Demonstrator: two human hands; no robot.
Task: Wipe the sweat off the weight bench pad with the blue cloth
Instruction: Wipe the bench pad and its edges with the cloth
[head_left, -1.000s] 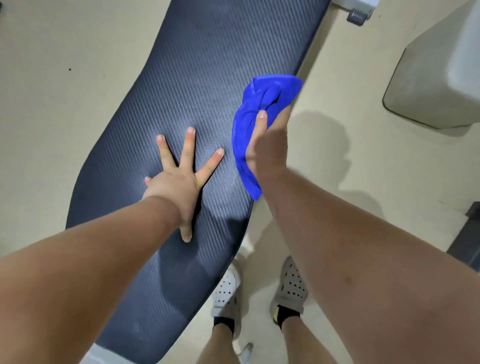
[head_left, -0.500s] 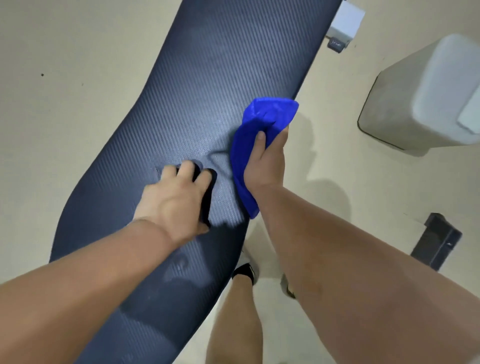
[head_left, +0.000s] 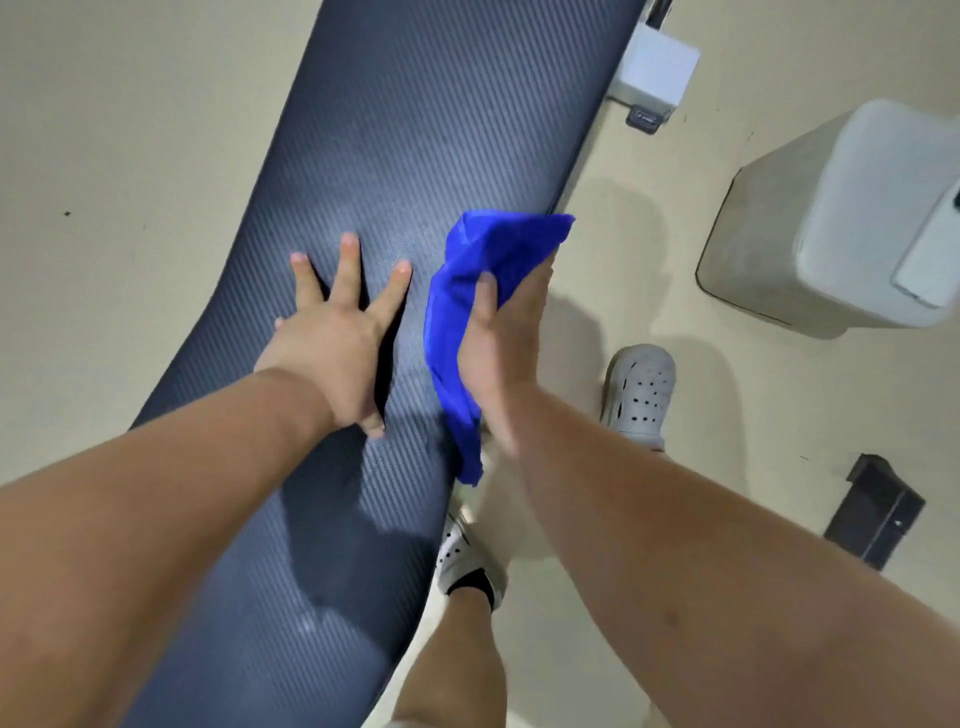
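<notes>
Two white perforated clogs (head_left: 641, 395) stand on the floor. The left hand (head_left: 332, 343) lies flat, fingers spread, on the one dark pad (head_left: 415, 130). The right hand (head_left: 501, 338) grips one blue cloth (head_left: 467, 291) at the pad's right edge. No writing is legible.

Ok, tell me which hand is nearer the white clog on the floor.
Right. The right hand, holding the blue cloth at the pad's edge, is beside the white clog; the left hand lies flat on the bench pad, farther away.
</notes>
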